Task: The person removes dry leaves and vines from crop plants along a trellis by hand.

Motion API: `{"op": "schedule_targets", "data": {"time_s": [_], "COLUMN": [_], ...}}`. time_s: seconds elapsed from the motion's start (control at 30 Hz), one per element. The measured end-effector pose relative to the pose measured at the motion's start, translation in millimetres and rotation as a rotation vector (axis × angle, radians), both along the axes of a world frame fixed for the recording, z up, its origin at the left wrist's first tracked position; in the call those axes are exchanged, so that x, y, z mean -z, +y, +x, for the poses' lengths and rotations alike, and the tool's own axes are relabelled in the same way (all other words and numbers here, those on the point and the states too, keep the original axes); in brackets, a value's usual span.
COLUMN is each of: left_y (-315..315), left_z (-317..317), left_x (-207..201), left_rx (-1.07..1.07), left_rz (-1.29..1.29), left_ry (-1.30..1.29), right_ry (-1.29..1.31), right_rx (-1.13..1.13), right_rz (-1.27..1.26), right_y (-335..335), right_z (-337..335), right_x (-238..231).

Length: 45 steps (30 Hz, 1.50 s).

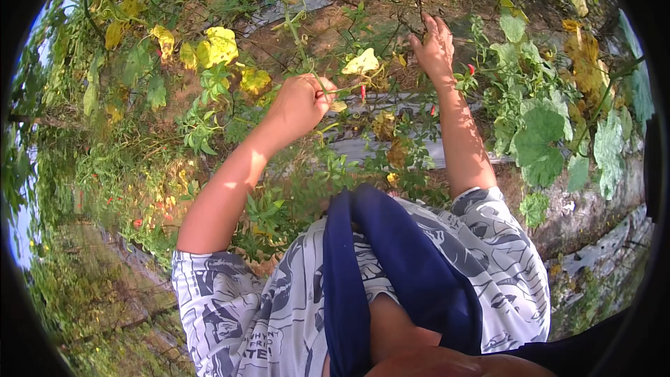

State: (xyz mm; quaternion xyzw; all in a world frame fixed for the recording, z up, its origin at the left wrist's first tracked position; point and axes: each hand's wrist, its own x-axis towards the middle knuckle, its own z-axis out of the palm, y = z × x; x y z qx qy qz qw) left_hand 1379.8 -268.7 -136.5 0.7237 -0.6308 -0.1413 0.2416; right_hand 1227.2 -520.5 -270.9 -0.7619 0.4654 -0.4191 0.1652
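My left hand (304,101) is closed around a green vine stem (292,28), which runs up from my fist toward the top of the picture. Farther right, my right hand (436,45) reaches out with its fingers apart, beside thin dry stems (419,0); I see nothing held in it. Between the two hands hangs a yellow leaf (361,62), and a small red chili pepper (363,92) dangles just below it. Another red chili pepper (471,69) shows right of my right wrist. Yellowed leaves (222,46) hang left of the vine.
Large green leaves (539,141) and withered yellow ones (585,63) crowd the right side. Silvery plastic mulch sheet (370,145) lies in strips over brown soil. Bushy plants with red fruits (137,223) stand at left. Tangled stems cross the space around both hands.
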Motion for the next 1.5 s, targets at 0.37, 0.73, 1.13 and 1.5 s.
{"op": "schedule_targets", "data": {"time_s": [0.37, 0.73, 1.13, 1.5], "left_y": [-7, 4, -5, -12], "left_z": [-5, -8, 4, -21], "left_x": [-10, -43, -19, -1], "left_rx": [0.001, -0.195, -0.007, 0.240], "left_rz": [-0.047, 0.255, 0.287, -0.297], "left_ry": [-0.165, 0.149, 0.322, 0.038], "right_ry": [0.072, -0.068, -0.325, -0.618], "right_rx": [-0.516, 0.061, -0.404, -0.243], "right_rz": [-0.139, -0.203, 0.074, 0.467], "right_y": [97, 26, 115, 95], "right_z": [7, 1, 16, 31], "right_x": [-39, -50, -46, -42]}}
